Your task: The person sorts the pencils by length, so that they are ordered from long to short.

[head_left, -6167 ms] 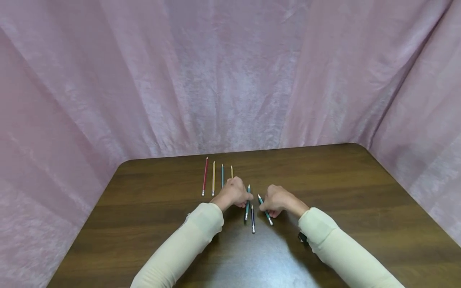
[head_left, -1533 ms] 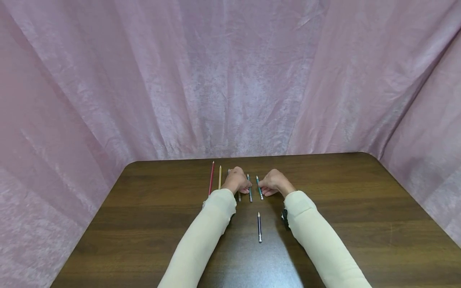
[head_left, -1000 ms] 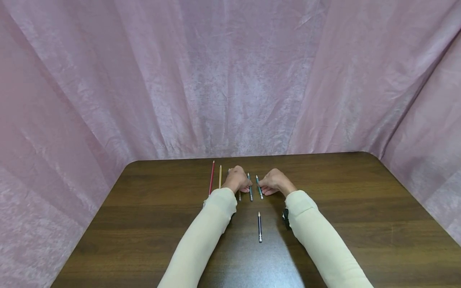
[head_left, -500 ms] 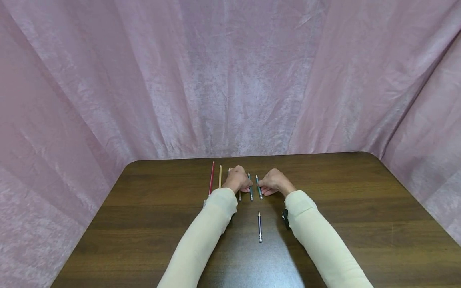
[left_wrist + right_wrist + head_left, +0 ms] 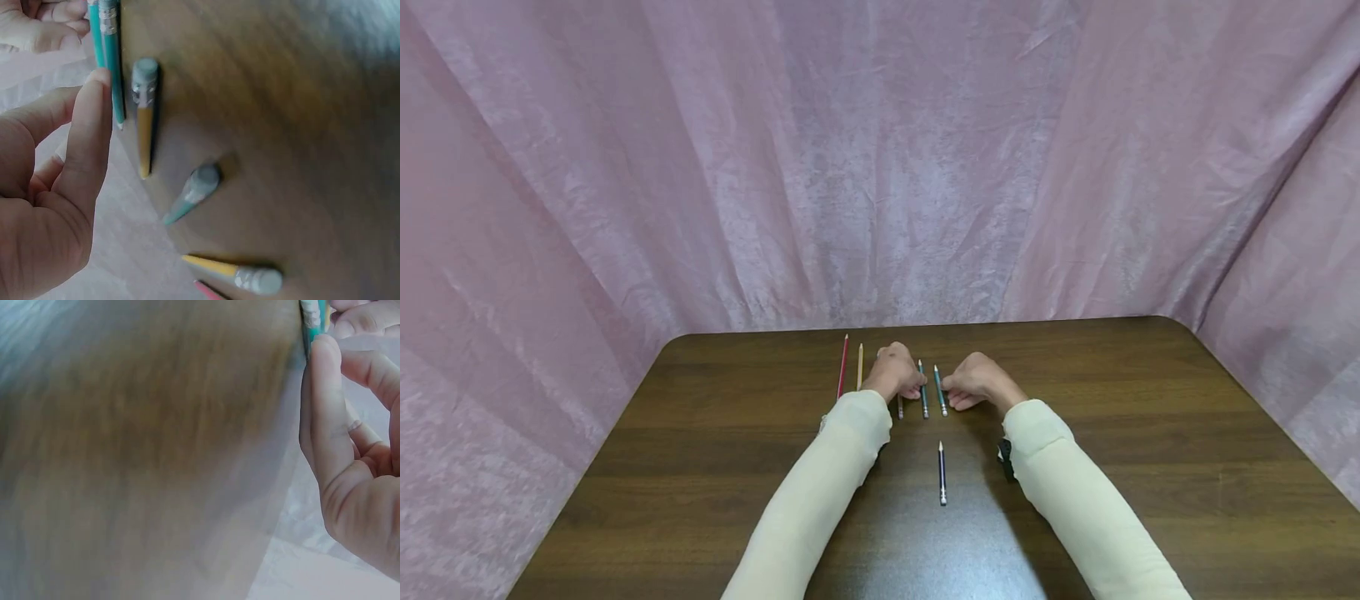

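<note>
My left hand (image 5: 893,371) bends over the row of pencils, its thumb and a finger pinching a teal pencil (image 5: 924,400). Just right of that lies a second teal pencil (image 5: 941,398), nearly parallel, with the fingertips of my right hand (image 5: 977,382) on it. In the right wrist view the thumb hides most of this teal pencil (image 5: 314,330). Nearer to me lies a dark blue pencil (image 5: 942,477), apart from both hands. Partly under my left hand is a yellow-brown pencil (image 5: 900,407); the left wrist view shows its eraser end (image 5: 145,72).
Left of my hand lie a red pencil (image 5: 843,367) and a yellow pencil (image 5: 861,367). A blue-green pencil (image 5: 192,190) lies between the yellow ones. All rest on the brown wooden table (image 5: 715,450). A pink curtain (image 5: 880,167) hangs along the table's far edge.
Since the oldest frame, both teal pencils have moved farther from me and stand nearly parallel, with the dark blue one left behind. In the last half second my right hand shifts slightly rightward.
</note>
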Action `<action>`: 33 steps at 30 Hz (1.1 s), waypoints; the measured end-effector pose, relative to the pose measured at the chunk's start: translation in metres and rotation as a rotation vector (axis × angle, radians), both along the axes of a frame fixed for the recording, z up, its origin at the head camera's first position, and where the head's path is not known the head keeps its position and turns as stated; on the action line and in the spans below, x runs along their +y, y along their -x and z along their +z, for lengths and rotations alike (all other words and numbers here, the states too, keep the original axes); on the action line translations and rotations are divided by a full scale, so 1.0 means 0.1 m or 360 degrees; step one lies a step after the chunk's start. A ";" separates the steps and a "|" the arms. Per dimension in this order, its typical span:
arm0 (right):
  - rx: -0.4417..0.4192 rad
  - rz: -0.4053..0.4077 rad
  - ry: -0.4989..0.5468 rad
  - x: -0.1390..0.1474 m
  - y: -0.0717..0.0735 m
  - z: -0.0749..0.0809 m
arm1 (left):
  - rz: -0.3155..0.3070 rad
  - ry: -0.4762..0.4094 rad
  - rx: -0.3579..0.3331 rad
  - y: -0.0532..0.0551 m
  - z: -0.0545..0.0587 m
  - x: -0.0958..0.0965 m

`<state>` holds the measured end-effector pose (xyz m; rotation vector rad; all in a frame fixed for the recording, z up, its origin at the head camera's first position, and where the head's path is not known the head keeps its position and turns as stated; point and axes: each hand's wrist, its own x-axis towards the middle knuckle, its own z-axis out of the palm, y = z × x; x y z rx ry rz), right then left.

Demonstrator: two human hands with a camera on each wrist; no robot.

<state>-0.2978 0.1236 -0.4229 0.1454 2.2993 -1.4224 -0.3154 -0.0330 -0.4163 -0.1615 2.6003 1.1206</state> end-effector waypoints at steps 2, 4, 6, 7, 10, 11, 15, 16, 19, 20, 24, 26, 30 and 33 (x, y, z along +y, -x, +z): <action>0.0009 0.0030 -0.0018 0.02 -0.03 0.03 | -0.0013 0.0002 0.0016 -0.02 0.02 -0.02; 0.0014 0.0068 -0.0040 0.04 -0.08 0.06 | -0.0025 -0.0011 0.0021 -0.03 0.05 -0.05; 0.0018 0.0119 -0.0060 0.06 -0.14 0.09 | -0.0038 -0.0040 0.0016 -0.04 0.08 -0.08; 0.0020 0.0144 -0.0066 0.07 -0.17 0.10 | -0.0046 -0.0056 0.0014 -0.06 0.10 -0.10; 0.0027 0.0215 -0.0060 0.07 -0.29 0.12 | -0.0078 -0.0082 0.0014 -0.09 0.14 -0.15; 0.0025 0.0229 -0.0052 0.07 -0.34 0.13 | -0.0088 -0.0083 0.0022 -0.10 0.16 -0.17; 0.0016 0.0277 -0.0006 0.09 -0.52 0.13 | -0.0131 -0.0086 0.0065 -0.16 0.23 -0.27; 0.0013 0.0286 -0.0002 0.10 -0.56 0.13 | -0.0137 -0.0092 0.0070 -0.18 0.24 -0.30; -0.0005 0.0294 0.0009 0.11 -0.67 0.11 | -0.0175 -0.0133 0.0094 -0.23 0.27 -0.41; -0.0010 0.0299 0.0008 0.11 -0.70 0.11 | -0.0188 -0.0153 0.0099 -0.24 0.27 -0.45; -0.0028 0.0286 0.0001 0.09 -0.80 0.08 | -0.0239 -0.0238 0.0093 -0.31 0.31 -0.69; -0.0032 0.0282 0.0000 0.07 -0.83 0.05 | -0.0232 -0.0278 0.0083 -0.35 0.32 -0.84; -0.0040 0.0277 -0.0022 0.02 -0.89 -0.02 | -0.0188 -0.0344 0.0060 -0.43 0.30 -1.16; -0.0036 0.0269 -0.0064 -0.02 -0.94 -0.06 | -0.0188 -0.0389 0.0047 -0.50 0.25 -1.36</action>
